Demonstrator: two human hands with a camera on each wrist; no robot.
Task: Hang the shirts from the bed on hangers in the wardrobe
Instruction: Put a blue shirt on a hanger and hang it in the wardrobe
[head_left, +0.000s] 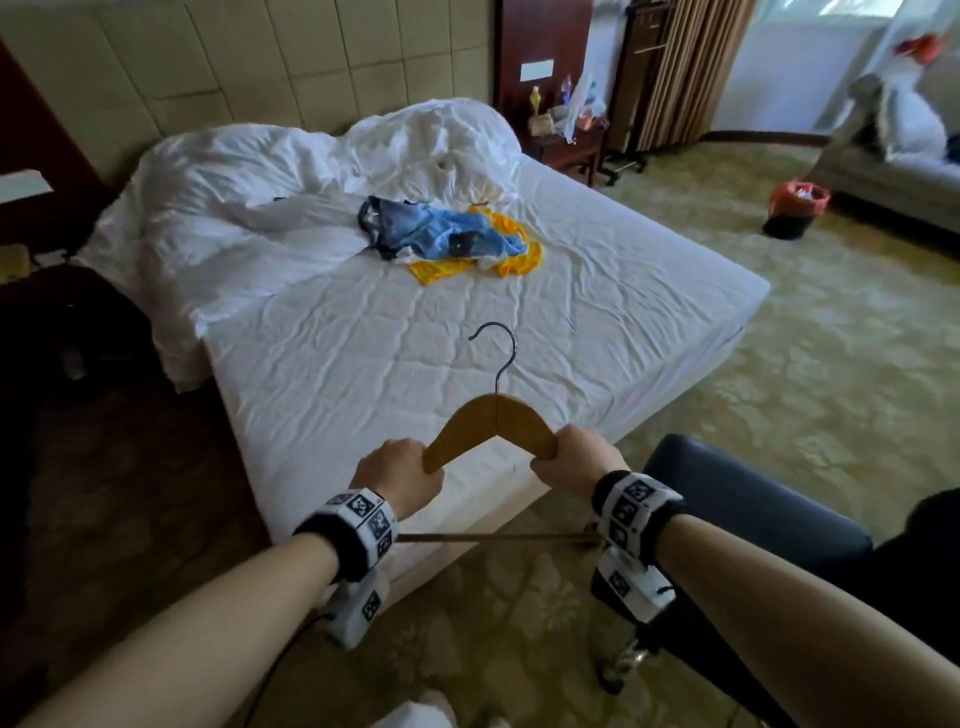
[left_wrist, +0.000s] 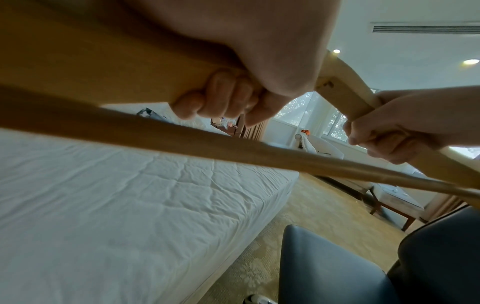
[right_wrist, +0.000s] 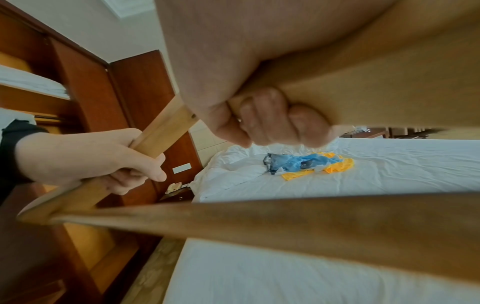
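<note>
Over the foot of the bed (head_left: 597, 332), two hands hold a wooden hanger (head_left: 491, 423) while the shirts wait farther up the mattress.

Left hand (head_left: 400, 475) has its fingers (left_wrist: 218, 96) curled tight round the hanger's left shoulder, and right hand (head_left: 579, 460) has its fingers (right_wrist: 270, 117) wrapped round the right shoulder, so the hanger is gripped at both ends with its metal hook (head_left: 498, 353) pointing away from the person and its lower bar (head_left: 493, 538) running between the wrists. A crumpled blue shirt (head_left: 441, 234) lies on top of a yellow shirt (head_left: 514, 249) near the middle of the bed, just below the bunched white duvet (head_left: 291, 182) and well apart from the hanger. At the left, the right wrist view shows the open wooden wardrobe (right_wrist: 85, 82) with folded white linen on a shelf. A dark chair (head_left: 743, 499) stands beside the bed's corner.
</note>
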